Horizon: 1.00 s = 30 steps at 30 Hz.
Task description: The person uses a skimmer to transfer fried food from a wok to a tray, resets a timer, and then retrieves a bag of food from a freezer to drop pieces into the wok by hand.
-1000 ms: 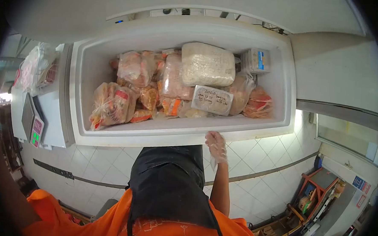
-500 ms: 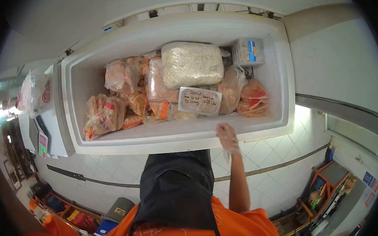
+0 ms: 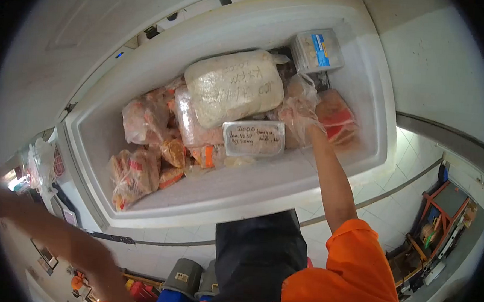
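My right hand (image 3: 300, 114), in a clear plastic glove, reaches into a white chest freezer (image 3: 250, 198) and rests at a clear plastic bag of food; its fingers blend with the plastic, so its grip cannot be made out. Left of it lie a large wrapped white block with writing (image 3: 231, 87) and a lidded container with handwriting (image 3: 253, 138). To its right is a bag of reddish meat (image 3: 336, 116). My left arm (image 3: 57, 234) stretches to the far left edge, where the hand is lost in dark blur.
A clear box with a blue label (image 3: 318, 50) stands in the freezer's back right corner. Bagged meat (image 3: 136, 175) fills its left side. Grey bins (image 3: 183, 276) stand on the floor below, and a red-framed rack (image 3: 441, 216) is at the right.
My right hand has moved from the freezer's front edge in over the bags. My left arm has come further into view at the left. The view has shifted and tilted.
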Tool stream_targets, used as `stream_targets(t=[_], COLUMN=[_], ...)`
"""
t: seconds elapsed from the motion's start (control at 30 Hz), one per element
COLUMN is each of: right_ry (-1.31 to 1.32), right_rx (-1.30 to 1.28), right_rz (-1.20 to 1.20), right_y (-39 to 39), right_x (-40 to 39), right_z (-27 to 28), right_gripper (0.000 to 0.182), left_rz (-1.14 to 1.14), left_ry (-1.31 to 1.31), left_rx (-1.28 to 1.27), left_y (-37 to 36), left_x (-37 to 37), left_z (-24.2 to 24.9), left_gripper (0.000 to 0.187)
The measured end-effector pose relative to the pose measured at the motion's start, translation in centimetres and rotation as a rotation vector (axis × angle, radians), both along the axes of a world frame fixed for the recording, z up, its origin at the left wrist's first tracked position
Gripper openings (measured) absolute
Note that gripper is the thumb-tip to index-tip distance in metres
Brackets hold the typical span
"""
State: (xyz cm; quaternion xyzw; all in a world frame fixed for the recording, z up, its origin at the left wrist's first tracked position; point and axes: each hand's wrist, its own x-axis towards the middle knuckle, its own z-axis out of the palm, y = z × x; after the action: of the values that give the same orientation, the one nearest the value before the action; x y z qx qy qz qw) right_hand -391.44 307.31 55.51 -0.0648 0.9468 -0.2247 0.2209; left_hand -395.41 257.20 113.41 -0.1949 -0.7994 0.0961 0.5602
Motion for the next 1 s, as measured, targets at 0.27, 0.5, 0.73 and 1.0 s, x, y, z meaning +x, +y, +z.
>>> stream_targets(t=[0.27,0.5,0.73,1.0], right_ry=[-0.268,-0.631,-0.642,-0.439], right_rx=[-0.013,-0.901,-0.933,-0.7], right_rz=[-0.469,-0.932,-0.886,-0.847], right_y=[-3.5,-7.1,-9.1,-12.3], right_x=[-10.9,-12.4,-13.7,-12.3], right_z=[-2.4,-8.8,-11.2,-7.4], right_gripper=[0.061,0.075,0.078,0.08], left_rz=[0.345,0.474,0.722,0.684], left_ry=[-1.072,-1.293,-1.044,-1.106], left_rx=[0.961,1.554,1.399,1.518], left_y=[13.7,13.7,14.3,11.9], left_x=[3.4,2.5,2.5,2.8], left_z=[-51.5,-59.7,-60.6,-60.0], left_gripper=[0.09,0.108,0.111,0.117])
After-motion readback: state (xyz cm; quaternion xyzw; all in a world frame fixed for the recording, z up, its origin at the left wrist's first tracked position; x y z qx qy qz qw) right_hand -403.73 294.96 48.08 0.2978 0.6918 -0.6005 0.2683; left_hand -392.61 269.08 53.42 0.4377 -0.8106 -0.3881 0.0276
